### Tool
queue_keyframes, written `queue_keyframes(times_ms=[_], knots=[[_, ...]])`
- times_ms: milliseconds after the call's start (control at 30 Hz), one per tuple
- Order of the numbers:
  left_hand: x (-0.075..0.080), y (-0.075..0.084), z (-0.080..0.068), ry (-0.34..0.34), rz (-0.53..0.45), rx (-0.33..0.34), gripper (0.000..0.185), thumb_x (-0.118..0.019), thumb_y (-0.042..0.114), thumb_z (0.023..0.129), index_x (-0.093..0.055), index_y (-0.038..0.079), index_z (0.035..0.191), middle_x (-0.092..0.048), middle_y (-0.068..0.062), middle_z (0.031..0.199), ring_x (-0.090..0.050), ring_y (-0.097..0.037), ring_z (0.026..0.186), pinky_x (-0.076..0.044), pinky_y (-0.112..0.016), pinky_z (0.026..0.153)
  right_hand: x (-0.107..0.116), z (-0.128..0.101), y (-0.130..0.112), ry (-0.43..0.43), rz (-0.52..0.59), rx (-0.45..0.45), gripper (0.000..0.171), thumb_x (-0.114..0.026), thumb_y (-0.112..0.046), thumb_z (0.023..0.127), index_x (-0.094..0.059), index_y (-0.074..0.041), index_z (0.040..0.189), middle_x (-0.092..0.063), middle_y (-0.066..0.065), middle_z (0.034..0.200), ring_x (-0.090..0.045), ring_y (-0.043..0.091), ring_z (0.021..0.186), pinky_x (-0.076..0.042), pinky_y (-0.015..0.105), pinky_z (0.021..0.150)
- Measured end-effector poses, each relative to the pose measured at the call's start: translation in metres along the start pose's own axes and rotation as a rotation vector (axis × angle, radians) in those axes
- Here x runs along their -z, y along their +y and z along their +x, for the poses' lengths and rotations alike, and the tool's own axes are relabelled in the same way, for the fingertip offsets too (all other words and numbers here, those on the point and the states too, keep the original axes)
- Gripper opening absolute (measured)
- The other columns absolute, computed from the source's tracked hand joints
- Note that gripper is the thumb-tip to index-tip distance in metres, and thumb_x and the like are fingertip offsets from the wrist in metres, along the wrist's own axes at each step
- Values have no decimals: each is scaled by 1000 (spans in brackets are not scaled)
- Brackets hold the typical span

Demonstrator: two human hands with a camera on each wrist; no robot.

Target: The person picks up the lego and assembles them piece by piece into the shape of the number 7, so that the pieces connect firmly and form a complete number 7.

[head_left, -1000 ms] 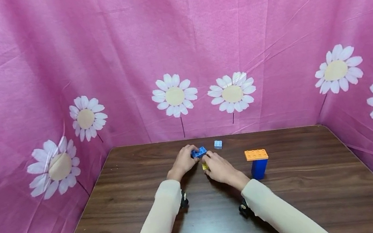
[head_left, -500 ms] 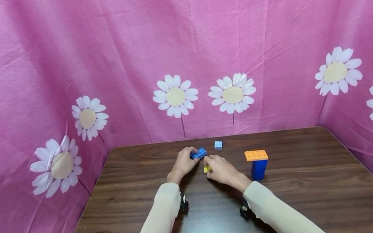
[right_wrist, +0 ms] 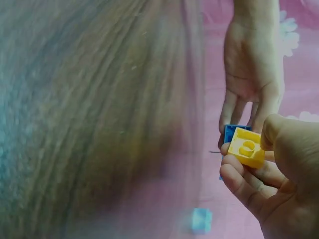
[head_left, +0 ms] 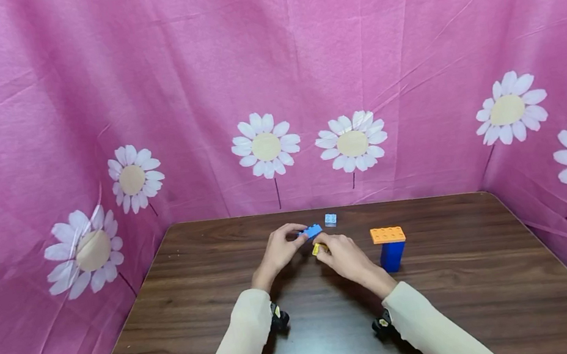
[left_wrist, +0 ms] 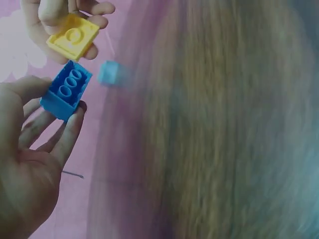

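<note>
Blue and yellow are the colours in the hands: the left hand [head_left: 279, 249] pinches a blue brick [head_left: 312, 231] between thumb and fingertips, and the right hand [head_left: 343, 254] pinches a small yellow brick [head_left: 317, 249] the same way. Both bricks are lifted above the dark wooden table [head_left: 183, 316], close to each other, the yellow one just below and beside the blue; the wrist views show their hollow undersides. A pale blue brick [head_left: 330, 219] lies on the table just beyond them. To the right stands a dark blue block [head_left: 392, 256] with an orange plate [head_left: 388, 234] on top. Pink cloth [head_left: 81, 97] printed with daisies hangs around the table.
</note>
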State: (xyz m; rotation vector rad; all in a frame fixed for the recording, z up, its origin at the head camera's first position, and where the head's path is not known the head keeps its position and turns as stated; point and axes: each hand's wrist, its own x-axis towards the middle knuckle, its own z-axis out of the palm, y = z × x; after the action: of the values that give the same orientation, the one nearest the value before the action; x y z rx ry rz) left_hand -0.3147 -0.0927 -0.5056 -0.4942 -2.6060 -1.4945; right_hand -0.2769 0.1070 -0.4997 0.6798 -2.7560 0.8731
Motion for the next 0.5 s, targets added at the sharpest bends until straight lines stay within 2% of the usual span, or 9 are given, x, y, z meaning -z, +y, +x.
queue_keyframes(times_ms=[133,267,333,500], knots=[[-2,8,-6,25,-84,12,23,-70,25,105,-79,17,124,-78,-6,124,-71,-24,113,-58,-38,92,10,-7,-6,59,9,22,19,-71,-10,100,-73,-7,119,-69,2,90,-53,9,70,-46,24,62],[-3,14,-11,29,-168,31,29,-71,29,104,-78,15,129,-78,-8,122,-70,-20,109,-57,-32,88,21,-15,-14,71,29,31,25,-70,-13,103,-74,-10,127,-73,4,101,-56,10,77,-50,25,66],[-2,19,-14,15,-209,37,32,-71,28,104,-76,13,132,-78,-9,122,-70,-19,109,-57,-34,90,27,-19,-18,78,46,45,27,-69,-14,104,-74,-12,131,-74,3,106,-58,11,82,-52,25,69],[2,31,-22,-10,-309,29,32,-70,23,104,-75,11,134,-76,-12,124,-68,-16,106,-57,-47,98,41,-28,-27,127,84,97,32,-71,-12,103,-74,-14,135,-73,1,112,-68,13,89,-57,25,71]])
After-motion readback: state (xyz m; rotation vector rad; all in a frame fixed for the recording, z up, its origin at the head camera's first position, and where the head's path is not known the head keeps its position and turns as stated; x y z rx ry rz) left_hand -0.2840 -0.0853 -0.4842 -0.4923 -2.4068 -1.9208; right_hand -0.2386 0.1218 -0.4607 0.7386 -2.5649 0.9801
